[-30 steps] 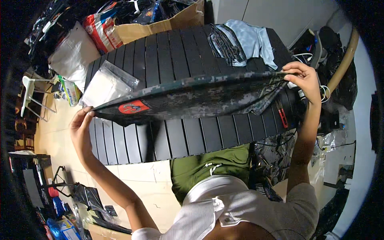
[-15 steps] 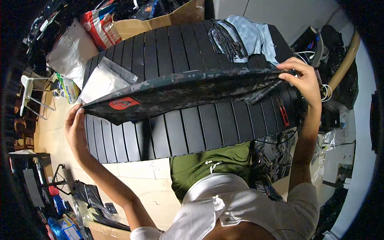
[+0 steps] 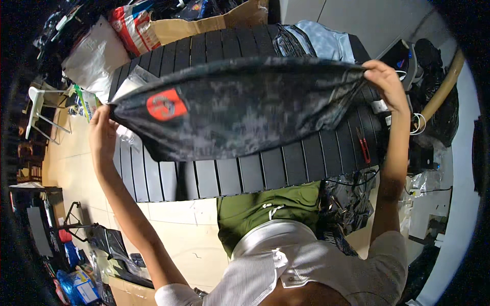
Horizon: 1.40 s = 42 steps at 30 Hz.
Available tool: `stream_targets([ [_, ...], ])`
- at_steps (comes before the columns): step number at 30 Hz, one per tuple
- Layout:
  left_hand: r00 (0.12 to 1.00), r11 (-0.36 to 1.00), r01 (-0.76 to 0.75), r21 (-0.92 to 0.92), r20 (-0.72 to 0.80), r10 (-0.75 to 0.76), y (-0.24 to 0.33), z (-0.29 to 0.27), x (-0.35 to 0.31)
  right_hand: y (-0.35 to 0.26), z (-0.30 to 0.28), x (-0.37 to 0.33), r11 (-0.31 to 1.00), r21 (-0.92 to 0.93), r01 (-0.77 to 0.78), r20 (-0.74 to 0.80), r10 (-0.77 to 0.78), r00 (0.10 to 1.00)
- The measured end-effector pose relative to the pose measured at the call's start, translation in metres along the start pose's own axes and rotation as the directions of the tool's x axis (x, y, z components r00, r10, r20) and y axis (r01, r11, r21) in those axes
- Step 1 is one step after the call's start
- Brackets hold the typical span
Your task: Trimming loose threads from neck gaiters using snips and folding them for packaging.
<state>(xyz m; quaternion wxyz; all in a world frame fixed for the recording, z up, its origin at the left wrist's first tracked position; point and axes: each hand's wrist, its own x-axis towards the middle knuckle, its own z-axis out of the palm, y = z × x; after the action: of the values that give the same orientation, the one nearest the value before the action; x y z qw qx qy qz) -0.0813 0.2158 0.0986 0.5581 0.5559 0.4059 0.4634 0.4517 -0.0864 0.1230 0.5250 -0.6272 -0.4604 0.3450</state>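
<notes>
A dark camouflage cloth (image 3: pixel 240 109) with a red printed patch near its left end is stretched above the black slatted table. My left hand (image 3: pixel 103 127) pinches its left corner between thumb and fingers. At the other end, my right hand (image 3: pixel 386 84) grips the right corner, a little higher than the left. The lower edge of the cloth hangs loose and sags over the slats. Whether it is a single layer or a sewn piece, I cannot tell.
Folded light-blue and dark cloths (image 3: pixel 326 42) lie at the table's far right. Red thread snips (image 3: pixel 363 145) rest on the slatted table (image 3: pixel 204 183). Clear plastic bags (image 3: pixel 137 79) lie at its left, partly behind the cloth. A white stool (image 3: pixel 43 109) stands on the floor.
Both hands have risen and moved farther from my body, lifting the cloth. It now spreads wider, and more of its face and the red patch shows.
</notes>
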Motion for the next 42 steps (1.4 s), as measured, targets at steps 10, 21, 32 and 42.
stream_targets([
  [10,0.918,0.914,-0.144,0.379,0.397,-0.02,-0.028,0.0,-0.081,0.047,-0.014,-0.08,0.954,-0.226,0.197,0.122,-0.173,0.977],
  [21,0.99,0.762,0.017,0.648,0.095,-0.103,-0.076,0.07,-0.101,0.112,0.03,-0.056,0.887,-0.35,-0.302,-0.452,0.123,0.884],
  [32,0.906,0.285,-0.282,0.916,0.156,0.393,-0.157,0.137,-0.072,0.13,0.085,0.027,0.326,-0.933,-0.151,-0.249,-0.285,0.926],
  [42,0.903,0.244,-0.276,0.93,0.163,0.398,-0.158,0.137,-0.073,0.141,0.055,0.031,0.751,-0.642,-0.155,-0.351,-0.107,0.93],
])
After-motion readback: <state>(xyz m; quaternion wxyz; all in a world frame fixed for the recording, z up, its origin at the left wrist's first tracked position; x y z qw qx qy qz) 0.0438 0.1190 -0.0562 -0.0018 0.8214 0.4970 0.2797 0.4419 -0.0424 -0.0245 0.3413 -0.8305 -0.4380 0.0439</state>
